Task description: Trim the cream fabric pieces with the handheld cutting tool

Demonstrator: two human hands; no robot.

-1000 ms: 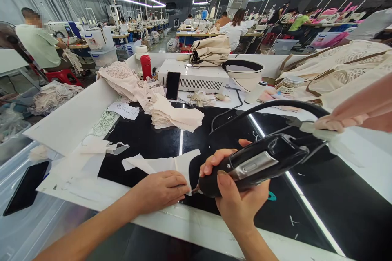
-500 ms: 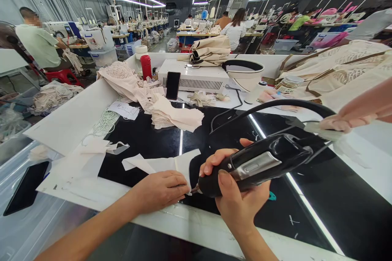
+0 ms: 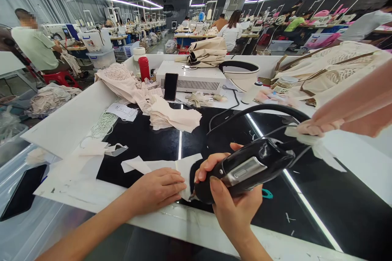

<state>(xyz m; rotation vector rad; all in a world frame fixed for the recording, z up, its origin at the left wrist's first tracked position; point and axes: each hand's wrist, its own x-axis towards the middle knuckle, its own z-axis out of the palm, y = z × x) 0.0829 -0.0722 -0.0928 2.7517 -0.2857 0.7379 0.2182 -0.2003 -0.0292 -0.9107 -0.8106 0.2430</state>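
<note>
My left hand lies flat on a white piece of fabric, its fingers stretched out over the fabric's right part. My right hand is wrapped around a black corded hand tool with a silver plate on its side. The tool tilts down to the left, and its metal tip is at the fabric's lower right edge, beside my left fingertips. A thick black cable arches from the tool's back end. Pale cloth is tied round the cable, joined to a pink cloth.
The black glossy board lies on the white table. Stacked beige fabric pieces, a phone, a vented white box and a red bottle stand beyond. A teal item lies right of my hand. People sit at sewing stations behind.
My right hand and the tool have shifted slightly left and down along the fabric's edge. The cable and tied cloth have swung left. My left hand still lies on the fabric.
</note>
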